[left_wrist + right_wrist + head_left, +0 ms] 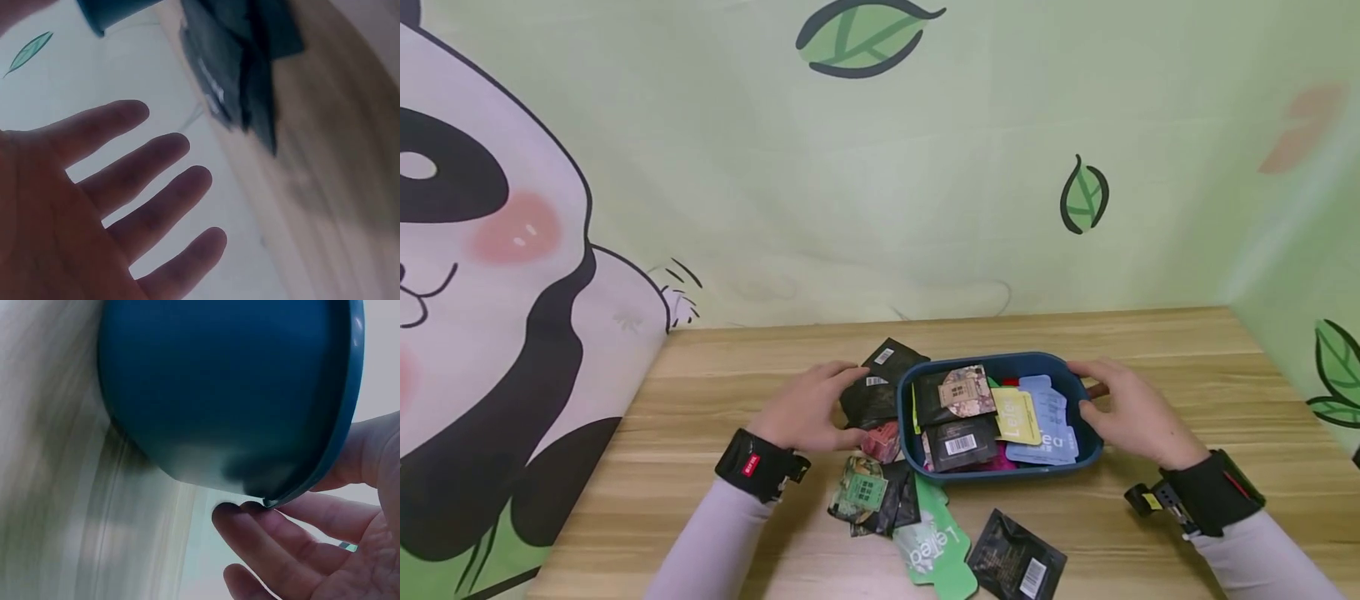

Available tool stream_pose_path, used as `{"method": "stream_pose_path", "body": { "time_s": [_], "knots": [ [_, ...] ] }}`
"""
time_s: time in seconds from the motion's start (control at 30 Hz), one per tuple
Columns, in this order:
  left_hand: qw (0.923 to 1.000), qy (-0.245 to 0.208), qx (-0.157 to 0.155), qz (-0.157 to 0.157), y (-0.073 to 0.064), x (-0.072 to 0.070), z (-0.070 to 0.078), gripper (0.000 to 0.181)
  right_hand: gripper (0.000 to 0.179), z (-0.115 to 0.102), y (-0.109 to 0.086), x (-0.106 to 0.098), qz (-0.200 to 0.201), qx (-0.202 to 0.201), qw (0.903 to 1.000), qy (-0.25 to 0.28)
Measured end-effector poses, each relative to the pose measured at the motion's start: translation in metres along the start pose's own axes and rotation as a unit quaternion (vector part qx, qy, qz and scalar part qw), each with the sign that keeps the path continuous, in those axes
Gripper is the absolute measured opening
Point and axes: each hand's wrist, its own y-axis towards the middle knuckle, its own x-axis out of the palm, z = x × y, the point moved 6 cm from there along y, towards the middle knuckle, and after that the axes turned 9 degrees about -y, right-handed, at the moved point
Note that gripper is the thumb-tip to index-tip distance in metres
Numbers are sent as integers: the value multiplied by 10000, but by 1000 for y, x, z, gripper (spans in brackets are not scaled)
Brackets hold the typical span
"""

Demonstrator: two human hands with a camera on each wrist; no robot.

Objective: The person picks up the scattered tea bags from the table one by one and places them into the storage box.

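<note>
A blue plastic basin [1000,477] holds several flat sachets, among them a yellow one [1017,417], a light blue one [1047,417] and black ones [951,444]. My right hand [1138,412] grips the basin's right end, thumb over the rim and forefinger at the far corner; in the right wrist view its other fingers spread beneath the rim. Left of the basin, my left hand [808,408] has its fingers spread and holds nothing. Its fingertips are right by black sachets [891,358] stacked against the basin, and its thumb overlaps a pink sachet [882,442].
In front of the basin lie a sachet with a green label [859,492], a green shaped packet [936,542] and a black barcoded sachet [1017,558]. The wooden table [1225,375] ends at a printed cloth backdrop [925,208].
</note>
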Motion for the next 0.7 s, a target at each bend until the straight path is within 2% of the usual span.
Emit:
{"method": "stream_pose_path", "body": {
  "time_s": [0.17,0.27,0.37,0.5,0.6,0.7],
  "knots": [
    [9999,107,-104,-85,9,10,-5,91,55,0,0,-1,55,-46,9999,-157],
    [9996,113,-173,-196,20,13,-7,87,54,1,0,-1,65,-75,9998,-181],
    [9992,160,-164,-339,39,12,-6,83,54,2,0,-3,62,-75,9998,-189],
    [9974,277,-23,-670,71,14,-4,81,55,3,-1,-4,34,-108,9998,-183],
    [9939,385,215,-1010,93,21,-4,83,55,2,0,-4,23,-167,9997,-172],
    [9890,482,447,-1327,108,28,-4,88,54,1,0,-3,27,-175,9997,-171]
  ]
}}
